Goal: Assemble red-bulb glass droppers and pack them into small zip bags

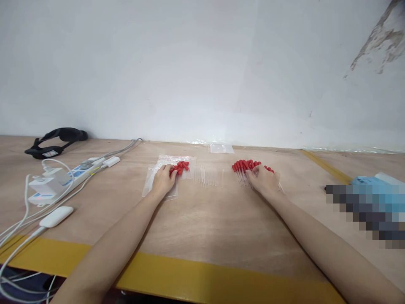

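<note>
Setting: plywood workbench (202, 228) with a yellow strip along its near edge, set against a plain white wall (190, 63)
Left hand: left hand (163, 179) lies palm down on a clear plastic bag (151, 177); fingertips touching a cluster of red dropper bulbs (180, 167); whether it pinches one cannot be told
Right hand: right hand (264, 179) rests flat, fingers spread, on a pile of red-capped droppers (245, 166); nothing gripped that shows
Between hands: one row of bare glass tubes (207, 175); too fine to count
Far edge: one small clear bag (220, 148) by the wall
Left side: one white power strip (68, 175) with plugged adapters and cables; one black headband (55, 141) behind it
</note>
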The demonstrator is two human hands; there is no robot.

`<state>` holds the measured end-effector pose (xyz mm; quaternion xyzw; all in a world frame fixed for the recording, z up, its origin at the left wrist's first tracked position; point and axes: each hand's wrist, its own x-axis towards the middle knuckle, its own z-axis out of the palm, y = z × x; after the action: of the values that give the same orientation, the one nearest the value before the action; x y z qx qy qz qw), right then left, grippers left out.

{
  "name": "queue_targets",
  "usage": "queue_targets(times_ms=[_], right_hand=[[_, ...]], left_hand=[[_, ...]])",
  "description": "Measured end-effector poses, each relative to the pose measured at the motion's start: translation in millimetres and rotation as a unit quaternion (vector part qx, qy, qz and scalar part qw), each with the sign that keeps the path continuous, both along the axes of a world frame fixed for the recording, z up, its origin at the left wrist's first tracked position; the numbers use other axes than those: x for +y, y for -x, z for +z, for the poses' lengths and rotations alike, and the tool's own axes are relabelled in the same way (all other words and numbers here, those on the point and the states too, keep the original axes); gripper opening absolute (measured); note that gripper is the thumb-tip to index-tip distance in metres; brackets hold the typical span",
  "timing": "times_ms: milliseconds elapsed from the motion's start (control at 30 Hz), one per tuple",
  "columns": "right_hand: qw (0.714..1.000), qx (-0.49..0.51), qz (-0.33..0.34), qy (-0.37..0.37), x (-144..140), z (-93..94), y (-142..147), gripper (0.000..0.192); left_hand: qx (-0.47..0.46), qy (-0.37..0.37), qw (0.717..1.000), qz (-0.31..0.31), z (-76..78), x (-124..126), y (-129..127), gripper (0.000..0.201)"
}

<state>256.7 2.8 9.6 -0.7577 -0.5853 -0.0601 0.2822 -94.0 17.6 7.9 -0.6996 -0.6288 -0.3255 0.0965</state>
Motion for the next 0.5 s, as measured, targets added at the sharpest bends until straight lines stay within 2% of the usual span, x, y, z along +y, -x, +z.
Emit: queue_targets(times_ms=[100,200,367,500], right_hand=[[0.996,-0.043,0.072,-0.016,-6,1.9,19,0.029],[0.988,-0.049,0.144,0.033,-6,3.5,44,0.024],[0.98,-0.013,0.116,0.161,10,7.7,81,0.032],[0.974,-0.008,0.105,0.2,23,11.2,94,0.036]], left_hand=[[0.011,0.008,1.0,0.006,1.6,-2,-1,0.021],[0.042,0.014,0.999,0.019,4.1,-5,-2,0.022],[0.089,0.013,0.996,-0.004,4.0,-7,0,0.018],[0.116,0.009,0.993,0.019,2.8,-7,-1,0.023]])
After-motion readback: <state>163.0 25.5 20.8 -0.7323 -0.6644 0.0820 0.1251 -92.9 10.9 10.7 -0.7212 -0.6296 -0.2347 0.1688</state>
